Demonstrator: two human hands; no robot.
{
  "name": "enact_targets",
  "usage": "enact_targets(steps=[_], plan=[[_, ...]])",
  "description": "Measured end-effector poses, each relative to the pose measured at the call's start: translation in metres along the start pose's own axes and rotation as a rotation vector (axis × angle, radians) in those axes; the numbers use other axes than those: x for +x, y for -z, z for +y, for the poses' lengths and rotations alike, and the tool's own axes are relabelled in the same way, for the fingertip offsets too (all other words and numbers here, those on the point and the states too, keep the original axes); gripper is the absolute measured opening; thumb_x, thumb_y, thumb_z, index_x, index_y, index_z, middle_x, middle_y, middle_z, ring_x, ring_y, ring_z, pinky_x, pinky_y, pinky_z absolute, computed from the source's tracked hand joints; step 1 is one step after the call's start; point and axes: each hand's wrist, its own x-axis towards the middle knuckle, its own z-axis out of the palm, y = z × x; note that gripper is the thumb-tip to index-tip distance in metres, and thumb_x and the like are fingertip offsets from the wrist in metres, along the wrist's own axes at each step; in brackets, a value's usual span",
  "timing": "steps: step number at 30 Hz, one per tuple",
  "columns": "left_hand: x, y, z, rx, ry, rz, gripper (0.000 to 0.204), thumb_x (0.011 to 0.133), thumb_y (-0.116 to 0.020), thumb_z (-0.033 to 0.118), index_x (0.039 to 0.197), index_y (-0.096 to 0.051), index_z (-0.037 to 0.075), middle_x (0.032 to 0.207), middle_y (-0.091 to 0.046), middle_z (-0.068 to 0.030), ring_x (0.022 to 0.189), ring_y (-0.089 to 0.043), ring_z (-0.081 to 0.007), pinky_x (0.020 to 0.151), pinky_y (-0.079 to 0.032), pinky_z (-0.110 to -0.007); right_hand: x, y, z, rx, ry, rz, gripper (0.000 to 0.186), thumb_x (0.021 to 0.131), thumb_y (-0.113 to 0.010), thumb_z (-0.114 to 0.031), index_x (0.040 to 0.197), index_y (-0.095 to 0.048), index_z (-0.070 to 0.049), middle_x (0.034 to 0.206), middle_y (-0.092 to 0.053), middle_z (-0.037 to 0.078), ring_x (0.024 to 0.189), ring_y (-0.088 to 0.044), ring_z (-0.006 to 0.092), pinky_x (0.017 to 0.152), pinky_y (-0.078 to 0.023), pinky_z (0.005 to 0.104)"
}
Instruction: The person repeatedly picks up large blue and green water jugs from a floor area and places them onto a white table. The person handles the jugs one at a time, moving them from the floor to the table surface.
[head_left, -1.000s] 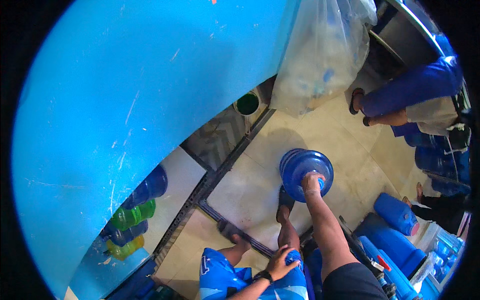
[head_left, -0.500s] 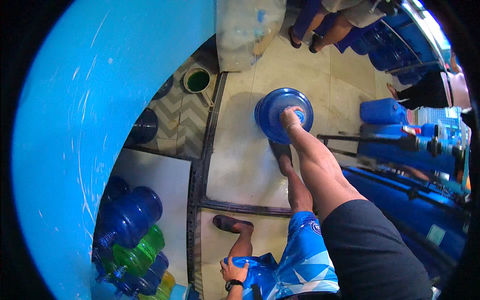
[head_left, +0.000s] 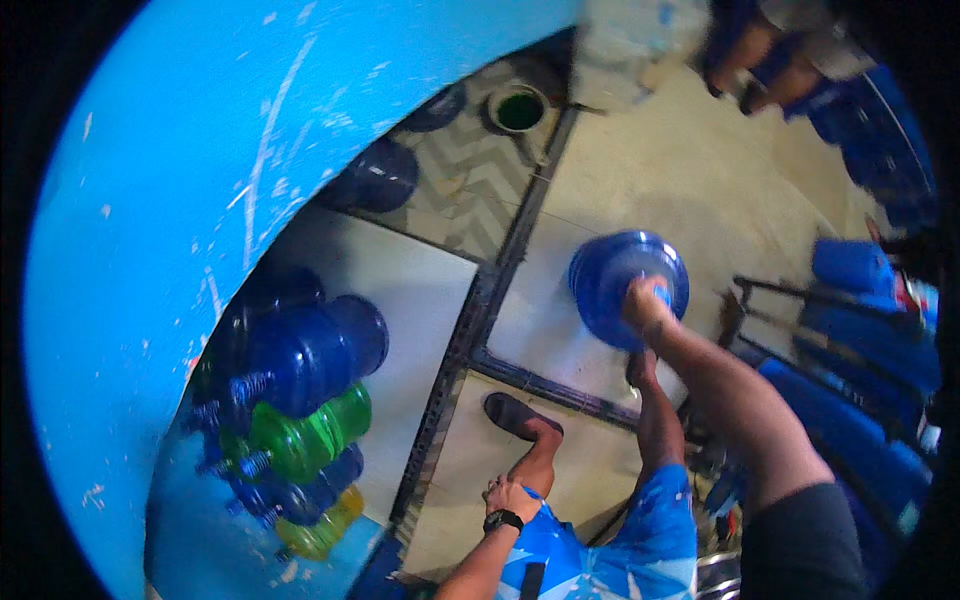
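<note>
My right hand grips a large blue water jug by its neck at arm's length. The jug's round body shows around and beyond the hand; whether its base touches the floor I cannot tell. My right foot is mostly hidden behind the jug. My left hand, with a black watch at the wrist, lies on my left leg near the knee, fingers spread over it and holding nothing.
Blue, green and yellow jugs lie stacked at left, beneath a scratched blue surface. A dark metal strip crosses the tiled floor. Blue containers and black rails stand at right; another person's legs are at far right.
The view has turned and shifted, so the scene sits farther right. The jug in my right hand has come nearer to me, closer to the floor strip. My left hand stays on my leg.
</note>
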Motion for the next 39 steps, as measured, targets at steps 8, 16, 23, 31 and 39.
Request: enact_targets(steps=[8,16,23,31,39], plan=[[0.154,-0.027,0.047,-1.26,-0.228,-0.026,0.059,0.097,-0.071,0.038,0.143,-0.052,0.007,0.131,-0.062,-0.0142,0.124,-0.059,-0.0246,0.102,-0.048,-0.034,-0.038,0.074,-0.023,1.235,-0.387,0.583,0.048,0.077,-0.077,-0.012,0.124,-0.065,-0.008,0.108,-0.07,0.013,0.106,-0.064,0.0318,0.089,-0.052,0.0448],[0.256,0.019,0.032,-1.216,-0.304,-0.159,0.085,0.093,-0.06,0.072,0.15,-0.044,0.011,0.139,-0.055,-0.013,0.125,-0.056,-0.0275,0.1,-0.051,-0.042,-0.017,0.028,-0.08,1.825,-0.683,1.132,0.075,0.069,-0.087,-0.016,0.135,-0.052,-0.003,0.124,-0.067,0.017,0.12,-0.063,0.0299,0.107,-0.046,0.0436],[0.343,0.056,0.071,-1.738,-0.184,-0.355,0.102,0.087,-0.051,0.085,0.157,-0.03,0.013,0.154,-0.041,-0.0184,0.132,-0.051,-0.0392,0.096,-0.054,-0.06,0.02,0.007,-0.084,1.819,-0.628,1.207,0.042,0.071,-0.081,-0.001,0.106,-0.058,-0.005,0.097,-0.07,0.01,0.102,-0.067,0.0237,0.102,-0.049,0.0405],[0.34,0.071,0.139,-1.98,-0.573,-0.445,0.1,0.09,-0.048,0.083,0.157,-0.031,0.012,0.158,-0.038,-0.0187,0.134,-0.05,-0.0394,0.101,-0.05,-0.061,0.038,0.045,-0.106,1.824,-0.576,1.255,0.036,0.068,-0.076,0.006,0.098,-0.06,-0.006,0.091,-0.069,0.006,0.09,-0.068,0.0195,0.089,-0.054,0.0357],[0.339,0.037,0.144,-2.181,-0.888,-0.409,0.096,0.092,-0.046,0.081,0.158,-0.031,0.012,0.158,-0.039,-0.0175,0.135,-0.049,-0.037,0.104,-0.049,-0.058,0.042,0.088,-0.152,1.645,-0.279,1.206,0.035,0.062,-0.08,-0.003,0.094,-0.065,-0.005,0.09,-0.072,0.006,0.085,-0.069,0.0173,0.082,-0.056,0.0331]])
